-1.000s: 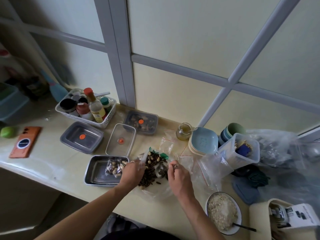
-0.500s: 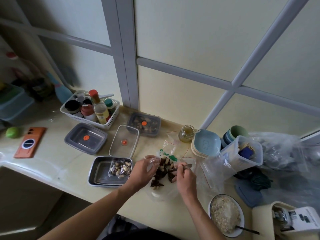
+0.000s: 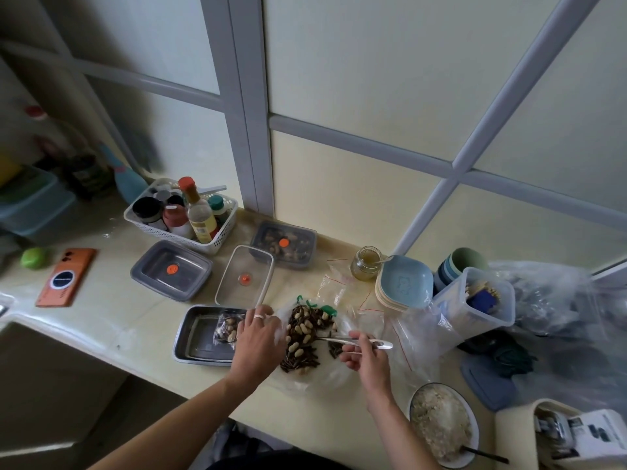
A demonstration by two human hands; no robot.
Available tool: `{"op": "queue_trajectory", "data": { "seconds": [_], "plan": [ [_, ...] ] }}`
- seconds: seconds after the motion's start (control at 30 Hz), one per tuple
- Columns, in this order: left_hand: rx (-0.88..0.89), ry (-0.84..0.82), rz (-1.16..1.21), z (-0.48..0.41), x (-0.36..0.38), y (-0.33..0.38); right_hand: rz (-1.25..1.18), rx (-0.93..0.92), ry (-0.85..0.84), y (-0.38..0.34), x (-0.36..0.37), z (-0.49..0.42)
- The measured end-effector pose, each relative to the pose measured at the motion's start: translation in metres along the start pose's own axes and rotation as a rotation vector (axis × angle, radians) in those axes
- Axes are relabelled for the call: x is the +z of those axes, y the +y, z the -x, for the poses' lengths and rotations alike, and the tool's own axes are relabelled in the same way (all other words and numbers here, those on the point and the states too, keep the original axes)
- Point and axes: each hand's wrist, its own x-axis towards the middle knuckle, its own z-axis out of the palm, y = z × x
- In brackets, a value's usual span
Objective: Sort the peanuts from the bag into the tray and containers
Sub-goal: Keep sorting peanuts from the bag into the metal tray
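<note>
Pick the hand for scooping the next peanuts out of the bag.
Probably right: the right hand grips the metal utensil, its tip in the peanuts; the left hand holds the bag edge.

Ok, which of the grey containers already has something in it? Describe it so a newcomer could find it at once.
Start at the vertical window post. At its foot, just right of the white basket of bottles, sits the filled grey container. Unlike the empty-looking grey container in front of the basket, this one shows brownish nuts through its orange-dotted lid.
</note>
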Motion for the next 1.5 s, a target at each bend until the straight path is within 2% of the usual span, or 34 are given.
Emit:
{"op": "queue_trajectory", "data": {
  "seconds": [0.1, 0.17, 0.43, 0.63, 0.77, 0.93, 1.13, 1.3, 1.5],
  "plan": [
    [0.159, -0.038, -0.039, 0.001, -0.001, 0.011, 0.089, -0.086, 0.014, -0.007, -0.003, 0.003],
    [0.173, -0.112, -0.055, 0.0, -0.002, 0.022, 0.147, -0.142, 0.03, -0.016, -0.006, 0.004],
    [-0.07, -0.42, -0.073, -0.016, 0.011, 0.04, 0.209, -0.321, 0.089, -0.064, -0.022, 0.006],
    [-0.178, -0.484, 0.028, -0.03, 0.019, 0.054, 0.27, -0.354, 0.116, -0.077, -0.031, 0.006],
    [-0.099, -0.568, 0.085, -0.027, 0.024, 0.058, 0.262, -0.347, 0.109, -0.075, -0.034, 0.003],
    [0.014, -0.655, -0.042, -0.023, 0.026, 0.051, 0.231, -0.289, 0.108, -0.069, -0.039, -0.006],
    [-0.026, -0.55, 0.042, -0.027, 0.023, 0.052, 0.254, -0.293, 0.052, -0.075, -0.038, -0.008],
    [-0.058, -0.53, 0.011, -0.033, 0.018, 0.059, 0.286, -0.344, 0.008, -0.081, -0.035, -0.004],
    [-0.104, -0.511, 0.083, -0.033, 0.022, 0.062, 0.369, -0.45, -0.045, -0.084, -0.033, -0.002]
  ]
}}
